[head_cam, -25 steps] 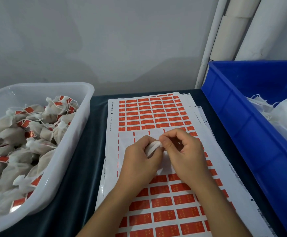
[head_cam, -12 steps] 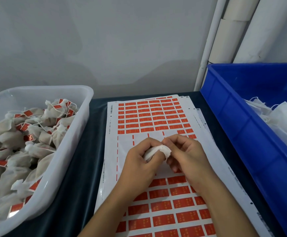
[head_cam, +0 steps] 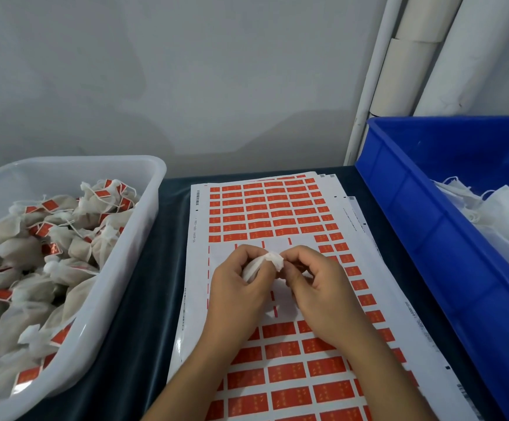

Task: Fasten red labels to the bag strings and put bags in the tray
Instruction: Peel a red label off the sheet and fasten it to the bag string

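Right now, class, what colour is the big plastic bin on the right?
Blue bin, head view.

Manual packing and labelling station in a small workshop.

I work at a bench covered in dark cloth [head_cam: 143, 299], set against a plain grey wall [head_cam: 186, 71]. A stack of printed sheets of red labels [head_cam: 277, 208] lies flat in front of me. To my left stands a translucent white tray [head_cam: 143, 208] filled with small filled bags already carrying red tags [head_cam: 64, 238]. To my right stands a blue plastic crate [head_cam: 414, 223] holding loose white bags [head_cam: 502, 214]. White rolls of material [head_cam: 405, 71] lean upright in the corner behind the crate, beside a white pipe [head_cam: 371, 71].
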Motion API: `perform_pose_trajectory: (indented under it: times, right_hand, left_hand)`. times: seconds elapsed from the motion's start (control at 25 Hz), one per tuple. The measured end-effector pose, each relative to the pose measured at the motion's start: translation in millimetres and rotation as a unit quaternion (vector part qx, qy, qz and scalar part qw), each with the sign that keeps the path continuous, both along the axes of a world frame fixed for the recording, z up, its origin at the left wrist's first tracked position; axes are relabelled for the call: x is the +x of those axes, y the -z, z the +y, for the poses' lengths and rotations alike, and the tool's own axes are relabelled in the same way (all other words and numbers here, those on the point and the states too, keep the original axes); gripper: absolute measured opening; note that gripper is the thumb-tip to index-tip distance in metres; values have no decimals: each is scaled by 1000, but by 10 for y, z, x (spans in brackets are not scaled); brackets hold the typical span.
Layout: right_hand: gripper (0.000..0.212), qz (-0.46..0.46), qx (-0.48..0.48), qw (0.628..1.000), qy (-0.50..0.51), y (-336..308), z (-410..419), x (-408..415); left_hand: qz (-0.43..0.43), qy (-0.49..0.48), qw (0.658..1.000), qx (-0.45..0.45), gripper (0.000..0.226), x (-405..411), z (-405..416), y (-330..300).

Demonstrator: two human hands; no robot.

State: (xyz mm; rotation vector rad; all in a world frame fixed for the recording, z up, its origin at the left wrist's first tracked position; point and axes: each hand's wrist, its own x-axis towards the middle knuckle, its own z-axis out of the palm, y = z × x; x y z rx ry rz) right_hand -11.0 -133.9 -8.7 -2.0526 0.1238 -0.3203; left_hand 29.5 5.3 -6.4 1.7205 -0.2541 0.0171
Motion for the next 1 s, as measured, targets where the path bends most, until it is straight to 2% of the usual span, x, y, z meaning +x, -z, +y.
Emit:
perform_pose_trajectory:
  times: [0.2, 0.4, 0.52, 0.6, 0.8, 1.0]
  right_hand:
    - [11, -29, -28, 999, -8, -4, 11, -13]
    - [19, -101, 26, 995, -5, -83, 20, -43]
    - [8, -96, 20, 995, 4, -96, 12, -50]
    - [10, -95, 16, 995, 19, -91, 2, -58]
    - [4, -106, 5, 994, 39, -102, 23, -52]
    - [11, -161, -12, 985, 57, -113, 67, -62]
  left_hand:
    - [17, -10, 1000, 8, 9, 14, -2, 8]
    - [17, 26, 999, 36, 14, 1, 1, 8]
    - [15, 64, 996, 58, 14, -3, 11, 5]
    - [15, 86, 994, 64, 15, 4, 22, -9]
    - [46, 157, 986, 33, 28, 25, 73, -115]
    - [69, 153, 986, 21, 36, 20, 99, -155]
